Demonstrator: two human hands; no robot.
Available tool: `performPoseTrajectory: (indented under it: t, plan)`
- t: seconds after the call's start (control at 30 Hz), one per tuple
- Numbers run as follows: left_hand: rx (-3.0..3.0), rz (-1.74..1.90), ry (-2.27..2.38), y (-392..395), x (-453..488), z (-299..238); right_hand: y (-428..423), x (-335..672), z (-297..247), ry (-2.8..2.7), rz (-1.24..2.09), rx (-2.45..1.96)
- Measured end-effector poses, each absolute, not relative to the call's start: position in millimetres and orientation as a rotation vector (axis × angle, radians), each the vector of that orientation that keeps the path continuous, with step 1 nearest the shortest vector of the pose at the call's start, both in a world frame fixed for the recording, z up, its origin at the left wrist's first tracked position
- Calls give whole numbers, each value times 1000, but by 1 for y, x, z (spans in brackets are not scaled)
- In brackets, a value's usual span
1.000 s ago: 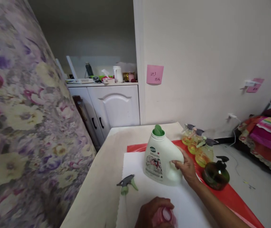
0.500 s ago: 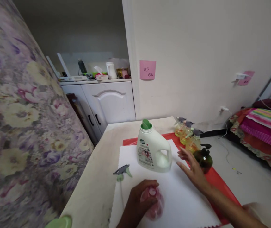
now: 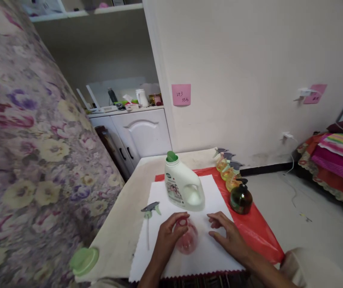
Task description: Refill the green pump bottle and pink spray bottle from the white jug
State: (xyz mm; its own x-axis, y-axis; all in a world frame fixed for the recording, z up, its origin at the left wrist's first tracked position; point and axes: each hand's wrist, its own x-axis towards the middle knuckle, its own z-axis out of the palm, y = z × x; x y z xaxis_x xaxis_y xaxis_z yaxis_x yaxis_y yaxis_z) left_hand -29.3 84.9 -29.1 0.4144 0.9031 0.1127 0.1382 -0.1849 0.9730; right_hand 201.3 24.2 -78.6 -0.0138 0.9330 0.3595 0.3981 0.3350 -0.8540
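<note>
the pink bottle (image 3: 187, 241) is small, with a round, bulging body and a narrow neck, and one can see through its wall. it is on the white sheet (image 3: 217, 196), at the near part of the bench (image 3: 123, 224). the left hand (image 3: 167, 232) has its thumb and fingers bent around the neck, and the round mouth shows between them. the right hand (image 3: 228, 236) is near the bottle on its right side, half open, with the fingers a little bent and apart, and it has hold of nothing.

behind the bottle, a pale jug (image 3: 183, 180) is standing upright, with a hollow handle, a printed label and a green spout inside its mouth. to the left lies a spray head (image 3: 151, 207), grey and light green, with its thin tube pointing toward the near edge. at the near left corner is a round, light green lid (image 3: 84, 262), smooth like plastic.

the bench has a cream-coloured top. the white sheet has a zigzag edge and partly covers a glossy red sheet (image 3: 257, 228). on the red one, three see-through spray bottles (image 3: 233, 184) with yellow content form a row, and a dark green pump bottle (image 3: 241, 200) with a rounded body stands nearest.

around are a soft curtain (image 3: 45, 160) with printed flowers, a plain pale wall (image 3: 234, 80), a white cabinet (image 3: 147, 138) with an arched panel, and a grey floor (image 3: 267, 208).
</note>
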Motion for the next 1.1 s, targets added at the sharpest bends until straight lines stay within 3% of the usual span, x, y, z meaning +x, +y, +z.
performPoseTrajectory:
  t: [0.43, 0.73, 1.1]
  plan:
    - [1450, 1072, 1021, 65, -31, -53, 38, 163, -112, -1557, 927, -1141]
    - [1377, 1338, 1731, 63, -115, -90, 41, 146, -129, -1529, 999, -1134]
    - [1658, 865, 2129, 157, -116, -71, 42, 144, -125, -1528, 1029, -1166]
